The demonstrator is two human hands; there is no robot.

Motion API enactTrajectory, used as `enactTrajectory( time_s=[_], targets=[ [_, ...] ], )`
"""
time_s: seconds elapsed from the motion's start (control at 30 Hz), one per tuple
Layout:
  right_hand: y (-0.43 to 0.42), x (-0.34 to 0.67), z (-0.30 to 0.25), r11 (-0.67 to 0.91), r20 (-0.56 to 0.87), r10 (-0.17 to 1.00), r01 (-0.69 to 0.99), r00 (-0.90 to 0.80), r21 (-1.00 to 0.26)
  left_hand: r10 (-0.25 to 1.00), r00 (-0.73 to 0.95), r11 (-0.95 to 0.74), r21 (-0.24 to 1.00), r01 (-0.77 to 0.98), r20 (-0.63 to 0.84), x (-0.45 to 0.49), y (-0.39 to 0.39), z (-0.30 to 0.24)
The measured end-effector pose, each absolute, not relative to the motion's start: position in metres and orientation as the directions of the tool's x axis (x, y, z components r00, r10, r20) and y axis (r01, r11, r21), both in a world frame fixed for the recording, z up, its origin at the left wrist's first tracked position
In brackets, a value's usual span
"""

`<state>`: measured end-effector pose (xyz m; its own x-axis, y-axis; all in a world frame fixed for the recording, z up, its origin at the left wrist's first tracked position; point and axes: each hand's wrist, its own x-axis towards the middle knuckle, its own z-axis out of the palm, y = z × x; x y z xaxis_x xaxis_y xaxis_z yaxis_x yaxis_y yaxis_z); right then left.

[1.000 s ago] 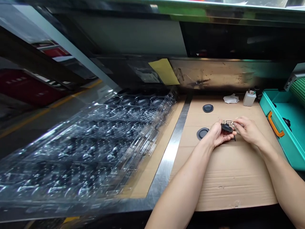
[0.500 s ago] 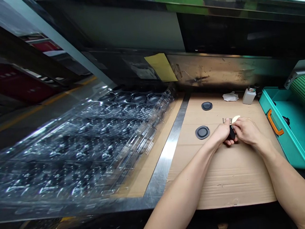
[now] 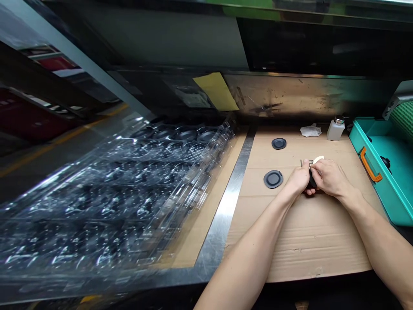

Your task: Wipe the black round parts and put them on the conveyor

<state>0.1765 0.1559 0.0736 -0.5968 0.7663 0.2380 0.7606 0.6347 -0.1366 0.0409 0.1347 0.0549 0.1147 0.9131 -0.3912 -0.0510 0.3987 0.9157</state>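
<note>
Over the cardboard sheet (image 3: 322, 241), my left hand (image 3: 299, 178) is closed around a small black part (image 3: 311, 181), mostly hidden by the fingers. My right hand (image 3: 332, 177) meets it from the right, its fingers pinched against the black part. A flat cream-coloured piece with a rounded edge (image 3: 318, 159) sticks out above the right fingers; its kind cannot be made out. Left of my hands lies a dark grey round cap (image 3: 273, 179) with a raised ring. Farther back lies a second round cap (image 3: 279, 143).
A clear plastic blister tray (image 3: 129, 193) with dark round pieces covers the left side. At the back stand a white dispenser bottle (image 3: 336, 130) and a crumpled white wipe (image 3: 310, 130). A teal bin (image 3: 383, 193) with an orange handle (image 3: 371, 164) sits on the right.
My right fingers have closed in farther over the black part, and less of it and of the cream piece shows. The whole view has shifted slightly.
</note>
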Motion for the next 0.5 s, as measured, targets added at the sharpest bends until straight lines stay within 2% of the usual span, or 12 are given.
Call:
enactTrajectory(
  time_s=[0.17,0.33,0.5],
  targets=[
    [0.1541,0.179,0.0779,0.601,0.155,0.799,0.786,-0.582,-0.147,0.921,0.06,0.388,0.921,-0.029,-0.386,0.0406,0.1323,0.0556],
    [0.1552,0.1814,0.0814,0.63,0.251,0.777,0.728,-0.578,-0.272,0.922,0.088,0.386,0.913,-0.132,-0.377,0.0412,0.1339,0.0538],
    [0.1566,0.1799,0.079,0.638,0.299,0.766,0.729,-0.568,-0.249,0.925,0.108,0.375,0.922,-0.093,-0.365,0.0419,0.1339,0.0519]
  ],
)
